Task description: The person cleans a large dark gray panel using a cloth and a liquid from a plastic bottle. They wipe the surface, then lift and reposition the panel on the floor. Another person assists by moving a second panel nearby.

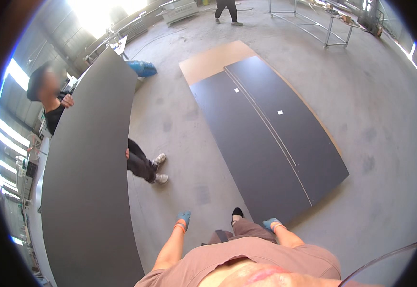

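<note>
Two white labels [280, 113] mark the dark grey panelling [244, 148], which lies flat on a tan board [208, 63], the board's far end bare. At the panelling's near left corner is the gloved right hand [272, 223], fingers partly spread; whether it grips I cannot tell. The gloved left hand [183, 218], loosely open, looks empty above the floor [170, 138]. Further left, a co-worker [141, 165] holds a big grey panel [89, 172] on edge.

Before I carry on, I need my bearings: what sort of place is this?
Probably a panel workshop: dark panels lie on a tan board, a co-worker holds a large grey panel by its edges, and a metal-framed table stands in the background at right.
</note>
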A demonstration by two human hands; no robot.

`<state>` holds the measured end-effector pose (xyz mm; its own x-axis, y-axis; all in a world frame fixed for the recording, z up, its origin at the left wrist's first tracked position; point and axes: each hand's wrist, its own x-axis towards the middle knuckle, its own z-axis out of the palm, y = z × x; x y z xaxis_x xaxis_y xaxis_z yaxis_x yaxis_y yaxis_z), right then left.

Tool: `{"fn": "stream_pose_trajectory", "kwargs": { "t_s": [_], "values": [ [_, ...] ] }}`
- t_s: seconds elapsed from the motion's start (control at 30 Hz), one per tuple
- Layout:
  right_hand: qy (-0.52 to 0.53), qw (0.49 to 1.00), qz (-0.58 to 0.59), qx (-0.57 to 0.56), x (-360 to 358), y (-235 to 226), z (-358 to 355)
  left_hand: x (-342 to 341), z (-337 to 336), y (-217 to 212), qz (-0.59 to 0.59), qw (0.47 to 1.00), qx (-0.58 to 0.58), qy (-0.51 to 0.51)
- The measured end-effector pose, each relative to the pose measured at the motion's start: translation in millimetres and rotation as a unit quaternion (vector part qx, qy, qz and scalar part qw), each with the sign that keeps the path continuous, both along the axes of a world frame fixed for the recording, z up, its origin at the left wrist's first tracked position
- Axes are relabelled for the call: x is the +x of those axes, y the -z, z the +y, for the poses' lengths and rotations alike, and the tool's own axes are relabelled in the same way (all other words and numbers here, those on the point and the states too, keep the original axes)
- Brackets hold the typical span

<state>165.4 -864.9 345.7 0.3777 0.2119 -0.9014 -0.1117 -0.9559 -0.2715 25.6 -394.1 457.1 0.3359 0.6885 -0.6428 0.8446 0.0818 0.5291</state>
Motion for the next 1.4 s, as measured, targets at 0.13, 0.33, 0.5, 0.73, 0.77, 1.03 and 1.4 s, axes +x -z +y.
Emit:
{"fn": "stream_pose_trajectory", "kwargs": {
  "t_s": [0.13,0.33,0.5,0.73,0.77,1.03,1.4],
  "values": [
    [0.054,0.964,-0.149,0.212,54,-12,103,3,98,31,0.173,0.981,-0.004,0.085],
    [0.183,0.927,-0.088,0.315,110,-62,190,17,190,39,0.164,0.907,0.082,0.38],
    [-0.19,0.968,-0.143,0.075,222,54,181,269,175,-20,-0.01,0.941,0.189,0.279],
    [-0.247,0.955,-0.161,0.027,348,24,288,311,236,-73,-0.122,0.981,0.07,0.13],
    [-0.215,0.958,-0.185,0.039,365,21,301,310,241,-69,-0.087,0.982,0.067,0.152],
    [0.083,0.911,-0.191,0.355,394,-64,439,265,324,1,0.067,0.919,0.154,0.357],
    [-0.211,0.975,-0.052,0.048,317,46,297,191,501,-256,-0.584,0.804,-0.105,-0.052]
  ]
}}
